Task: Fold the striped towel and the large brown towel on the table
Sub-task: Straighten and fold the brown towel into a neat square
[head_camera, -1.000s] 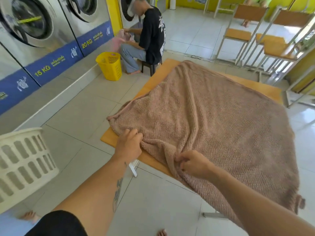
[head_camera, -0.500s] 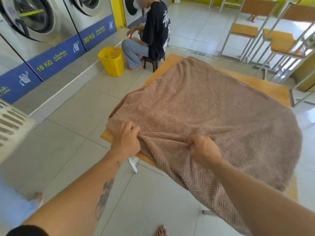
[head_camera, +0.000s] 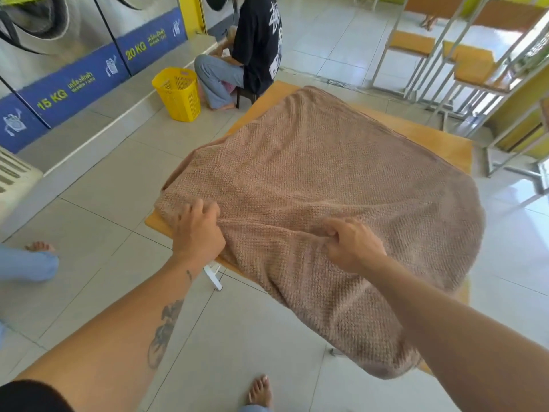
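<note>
Head view from my remote seat: the large brown towel (head_camera: 326, 179) is spread across nearly the whole tabletop, and the bare orange table (head_camera: 445, 141) shows only along the far edge and at the near left corner. Its near side spills over the near edge and hangs down toward the floor tiles. I see the left hand (head_camera: 197, 230) at the near left corner, fingers curled into the cloth and gripping a bunched ridge. The right hand (head_camera: 350, 245) is further along the near edge, its fingers closed and pinching a fold of the same towel, so a taut crease runs between the two hands. Beyond the far left corner a person (head_camera: 252, 46) sits beside a yellow basket (head_camera: 178, 95).
</note>
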`<state>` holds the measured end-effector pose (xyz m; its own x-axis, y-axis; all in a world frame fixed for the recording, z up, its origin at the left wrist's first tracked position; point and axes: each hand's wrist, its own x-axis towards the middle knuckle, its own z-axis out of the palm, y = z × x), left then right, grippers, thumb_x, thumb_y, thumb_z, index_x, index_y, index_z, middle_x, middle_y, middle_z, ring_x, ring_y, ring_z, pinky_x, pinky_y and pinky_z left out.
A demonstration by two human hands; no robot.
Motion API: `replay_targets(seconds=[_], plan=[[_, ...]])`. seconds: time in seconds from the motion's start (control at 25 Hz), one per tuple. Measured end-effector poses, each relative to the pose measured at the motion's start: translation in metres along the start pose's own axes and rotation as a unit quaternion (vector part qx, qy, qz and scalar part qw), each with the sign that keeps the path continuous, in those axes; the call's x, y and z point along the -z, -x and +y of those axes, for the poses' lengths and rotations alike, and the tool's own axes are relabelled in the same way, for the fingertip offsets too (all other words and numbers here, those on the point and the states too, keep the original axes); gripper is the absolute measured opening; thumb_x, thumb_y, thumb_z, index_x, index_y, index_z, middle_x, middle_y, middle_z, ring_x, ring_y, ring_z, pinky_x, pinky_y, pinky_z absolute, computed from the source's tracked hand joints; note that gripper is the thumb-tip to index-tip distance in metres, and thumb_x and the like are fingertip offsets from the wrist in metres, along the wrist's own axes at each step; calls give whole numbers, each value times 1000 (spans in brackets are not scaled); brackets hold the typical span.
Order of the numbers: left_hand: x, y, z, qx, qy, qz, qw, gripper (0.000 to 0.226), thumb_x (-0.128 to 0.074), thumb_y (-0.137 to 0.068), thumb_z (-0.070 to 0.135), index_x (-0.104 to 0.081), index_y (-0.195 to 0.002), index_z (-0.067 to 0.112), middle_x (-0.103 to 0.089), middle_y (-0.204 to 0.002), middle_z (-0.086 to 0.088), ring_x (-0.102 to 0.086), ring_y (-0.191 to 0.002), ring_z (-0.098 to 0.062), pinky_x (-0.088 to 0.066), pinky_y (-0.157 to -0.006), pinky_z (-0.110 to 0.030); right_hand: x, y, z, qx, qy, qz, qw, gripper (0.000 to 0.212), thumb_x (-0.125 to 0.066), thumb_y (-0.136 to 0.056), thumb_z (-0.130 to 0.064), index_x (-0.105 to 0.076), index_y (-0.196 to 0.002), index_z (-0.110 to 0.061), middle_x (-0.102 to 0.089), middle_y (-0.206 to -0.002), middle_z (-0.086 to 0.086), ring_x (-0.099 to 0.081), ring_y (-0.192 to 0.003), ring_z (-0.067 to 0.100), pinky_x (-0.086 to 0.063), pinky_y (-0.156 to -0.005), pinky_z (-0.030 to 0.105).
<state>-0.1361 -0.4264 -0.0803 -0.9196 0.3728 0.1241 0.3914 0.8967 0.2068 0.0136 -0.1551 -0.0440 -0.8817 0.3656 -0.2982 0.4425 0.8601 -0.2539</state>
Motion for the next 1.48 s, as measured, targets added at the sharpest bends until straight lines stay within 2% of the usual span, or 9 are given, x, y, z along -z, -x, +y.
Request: replay_targets(seconds=[0.12, 0.24, 0.4, 0.56, 0.72, 0.92, 1.08, 1.32, 1.48], plan=[[-10, 39, 38, -29, 97, -28, 994, 5, -55, -88, 21, -51, -86, 21, -54, -81, 3, -55, -79, -25, -44, -75, -40, -4, 29, 33, 1, 57, -59, 997, 30, -56, -88, -33, -55, -116, -26, -49, -116, 0, -45, -117, 25, -49, -97, 47], [-30, 82, 81, -34, 83, -68, 994, 19, -62, -88, 36, -58, -103, 24, -53, -98, 3, -50, -93, -23, -44, -82, -40, 1, 40, 57, 35, 10, -21, 999, 14, -51, -85, -9, -60, -90, -19, -59, -103, -1, -59, -96, 23, -57, -79, 42], [-23, 93, 116, 75, 51, -20, 996, 27, -59, -87, 9, -62, -113, 18, -53, -105, -8, -53, -99, -35, -46, -74, -43, 25, 28, 83, 92, -74, 68, 991, 18, -53, -87, -8, -69, -86, -16, -68, -89, -1, -65, -75, 22, -57, -62, 38], [-10, 122, 166, 373, 160, -39, 913, 57, -52, -91, 23, -30, -142, 35, -36, -128, -16, -50, -106, -41, -51, -79, -48, 21, 33, 127, 103, 17, -48, 993, 37, -55, -86, -35, -54, -123, -32, -50, -134, 8, -42, -129, 37, -42, -101, 56], [-25, 160, 235, 402, 306, -132, 853, 80, -51, -95, 26, -1, -154, 47, -50, -134, -14, -57, -88, -27, -47, -69, -36, 9, 59, 173, 97, 44, -96, 990, 69, -47, -89, -55, -21, -151, -40, -7, -160, 1, -9, -146, 39, -23, -109, 65], [-29, 172, 264, 297, 130, -120, 938, 72, -50, -89, 9, -24, -150, 37, -56, -132, -8, -61, -100, -34, -51, -76, -40, 8, 61, 190, 182, 33, -50, 981, 53, -52, -83, -13, -45, -133, -27, -38, -124, 6, -49, -110, 34, -53, -82, 45], [-17, 172, 252, 249, 47, -115, 961, 57, -49, -94, 10, -37, -146, 29, -42, -141, -19, -60, -102, -39, -50, -82, -42, 16, 51, 183, 199, -12, -8, 980, 33, -48, -82, -2, -61, -107, -19, -48, -97, -1, -56, -88, 27, -48, -68, 37], [-16, 181, 227, 286, -52, -132, 948, 55, -60, -87, 29, -40, -138, 25, -25, -147, -22, -53, -102, -36, -50, -82, -44, 28, 31, 228, 105, 69, -46, 991, 51, -62, -85, -19, -47, -132, -32, -45, -125, 6, -42, -119, 32, -50, -94, 48], [-9, 163, 277, 287, -107, -60, 950, 42, -56, -78, 31, -47, -118, 25, -30, -138, -12, -33, -116, -32, -36, -93, -45, 44, 16, 248, 163, 108, -40, 980, 20, -51, -91, -19, -61, -107, -21, -52, -109, 2, -52, -111, 30, -50, -88, 44]])
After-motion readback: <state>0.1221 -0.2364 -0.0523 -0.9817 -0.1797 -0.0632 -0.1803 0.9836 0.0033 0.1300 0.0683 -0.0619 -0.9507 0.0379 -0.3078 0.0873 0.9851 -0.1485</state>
